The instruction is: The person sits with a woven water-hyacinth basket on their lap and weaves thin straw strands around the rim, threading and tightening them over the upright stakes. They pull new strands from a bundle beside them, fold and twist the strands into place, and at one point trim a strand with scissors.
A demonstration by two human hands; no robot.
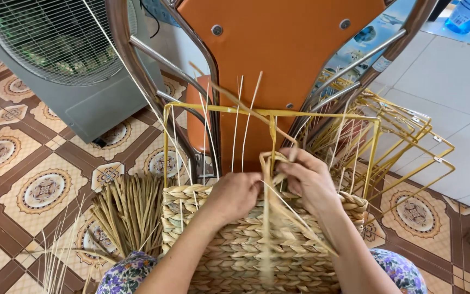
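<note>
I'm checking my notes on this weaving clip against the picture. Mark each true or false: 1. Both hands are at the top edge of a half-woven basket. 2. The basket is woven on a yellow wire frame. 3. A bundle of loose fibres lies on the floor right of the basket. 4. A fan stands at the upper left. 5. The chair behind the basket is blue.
1. True: the left hand and right hand both work at the rim of the woven basket.
2. True: the yellow wire frame rises above the weave.
3. False: the bundle of fibres lies to the left.
4. True: the grey fan is there.
5. False: the chair is orange.
</note>
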